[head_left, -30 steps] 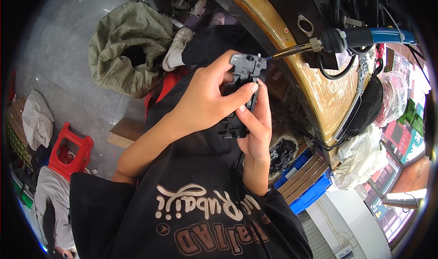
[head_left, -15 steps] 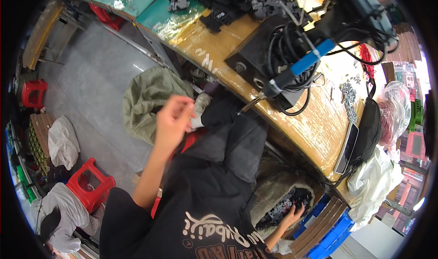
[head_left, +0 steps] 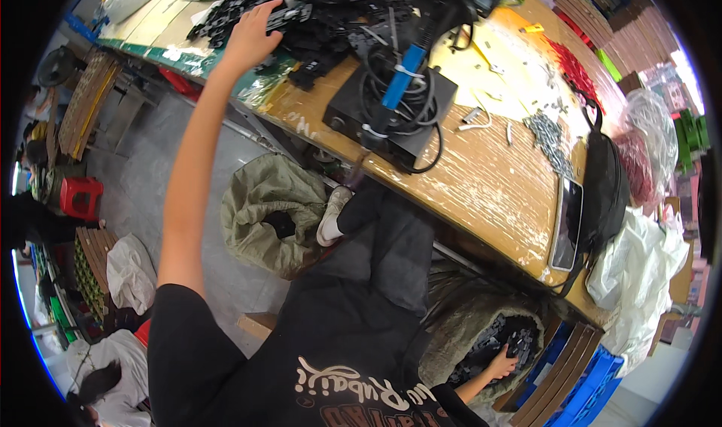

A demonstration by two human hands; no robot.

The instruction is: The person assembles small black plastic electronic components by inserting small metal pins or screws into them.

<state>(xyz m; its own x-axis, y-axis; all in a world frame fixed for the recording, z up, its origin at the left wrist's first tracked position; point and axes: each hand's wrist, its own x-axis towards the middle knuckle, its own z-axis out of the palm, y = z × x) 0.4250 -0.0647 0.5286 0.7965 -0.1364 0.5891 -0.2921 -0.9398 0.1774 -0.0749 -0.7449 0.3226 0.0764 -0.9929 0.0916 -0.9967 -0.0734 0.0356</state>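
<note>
The workbench (head_left: 481,201) is stretched across the upper part of the view, its near edge set just beyond the knees. Beside it, at the person's right, an open fabric sack (head_left: 455,299) is filled with black pieces (head_left: 481,344); its mouth is best kept wide, so that nothing is snagged on the cloth. At the far left of the bench a heap of black parts (head_left: 350,2) is spread out, with some parts lying across one another. A black box (head_left: 432,96) is placed to the right of that heap, and a blue-handled tool (head_left: 402,74) is seen above it among looped cables, its narrow end pointed over the bench edge; the left arm is best brought back wide of that end.

The left hand (head_left: 252,36) is held at the heap's near side, palm down, with thumb and fingers parted; no part is seen gripped. A loose part at the margin is judged easier to lift cleanly than one lying under others. The right hand (head_left: 502,364) is set in the sack's mouth, fingers bent over the pieces; whether one is pinched cannot be told. A single piece is best singled out by touch, since the gaze is shared between two well-separated places.
</note>
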